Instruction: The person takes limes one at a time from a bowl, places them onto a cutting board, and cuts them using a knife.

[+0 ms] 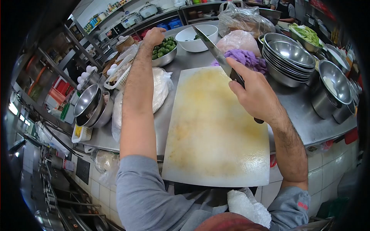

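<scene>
My right hand (pixel 256 90) is wrapped round the dark handle of a large kitchen knife (pixel 212 47). Its blade points up and away, above the far end of a white cutting board (pixel 216 127) with yellowish stains. My left hand (pixel 155 36) is stretched far forward, at the back left of a steel bowl (pixel 168 58) heaped with small round green limes (pixel 165 48). Its fingers look curled in, and what they hold, if anything, is hidden. To the bowl's right stands a white bowl (pixel 196 41) with a few dark green pieces inside.
A purple cloth (pixel 244 57) and plastic bags (pixel 246 19) lie beyond the board. Stacked steel bowls (pixel 287 57) and steel pots (pixel 327 94) stand on the right. On the left are a clear bag (pixel 161 86), more steel bowls (pixel 92 104) and eggs (pixel 84 76).
</scene>
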### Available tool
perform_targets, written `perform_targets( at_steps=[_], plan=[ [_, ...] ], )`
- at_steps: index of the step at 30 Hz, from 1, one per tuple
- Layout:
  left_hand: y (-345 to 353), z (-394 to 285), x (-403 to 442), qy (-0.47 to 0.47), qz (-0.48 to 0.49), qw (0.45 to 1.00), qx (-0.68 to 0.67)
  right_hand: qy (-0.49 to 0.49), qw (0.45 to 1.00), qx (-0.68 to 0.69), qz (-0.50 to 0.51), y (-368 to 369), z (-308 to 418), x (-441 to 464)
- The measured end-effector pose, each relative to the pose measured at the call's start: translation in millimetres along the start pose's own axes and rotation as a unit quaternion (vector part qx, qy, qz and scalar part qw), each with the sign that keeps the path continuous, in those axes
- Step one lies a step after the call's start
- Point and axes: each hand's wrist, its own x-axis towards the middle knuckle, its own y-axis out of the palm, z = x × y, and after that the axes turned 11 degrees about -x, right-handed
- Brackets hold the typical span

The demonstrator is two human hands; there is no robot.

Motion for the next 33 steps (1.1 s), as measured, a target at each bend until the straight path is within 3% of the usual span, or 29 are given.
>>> perform_targets(
  at_steps=[4, 6, 10, 17, 21, 24, 25, 26, 27, 29, 30, 32, 33],
  plan=[
    [14, 10, 11, -0.024, 0.043, 0.998, 0.031, -0.006, 1.000, 0.003, 0.000, 4, -5, 0],
    [15, 8, 13, -0.042, 0.062, 0.997, 0.024, -0.052, 0.997, 0.012, -0.054, 8, -8, 0],
    [14, 12, 17, -0.085, 0.088, 0.992, 0.043, -0.042, 0.998, -0.001, -0.036, 8, -7, -1],
    [15, 22, 24, -0.056, 0.068, 0.995, 0.037, 0.006, 1.000, -0.006, 0.023, -2, 2, 0],
    [22, 29, 23, -0.096, 0.042, 0.994, 0.045, 0.009, 0.999, -0.027, 0.028, -3, 4, 0],
    [22, 28, 18, -0.047, -0.043, 0.997, 0.038, 0.008, 0.999, -0.025, 0.033, -5, 3, -1],
    [13, 30, 17, -0.021, -0.012, 0.995, -0.092, 0.008, 0.999, -0.025, 0.033, -5, 3, -1],
    [4, 28, 16, 0.005, 0.020, 0.975, -0.220, 0.004, 0.999, -0.029, 0.027, -5, 2, 0],
    [-8, 10, 3, 0.004, 0.021, 0.975, -0.219, -0.001, 0.999, -0.031, 0.022, -4, 1, 0],
    [-34, -37, -46, -0.036, 0.075, 0.857, -0.509, -0.028, 0.999, -0.019, -0.006, 2, -4, -1],
    [-38, -48, -66, -0.037, 0.075, 0.858, -0.507, -0.054, 0.998, -0.008, -0.036, 3, -5, -2],
    [-43, -66, -107, 0.048, 0.188, 0.716, -0.671, -0.049, 0.998, -0.009, -0.027, 3, -2, -3],
    [-45, -78, -132, 0.055, 0.222, 0.685, -0.691, -0.043, 0.999, -0.013, -0.019, 3, -1, -4]
  ],
)
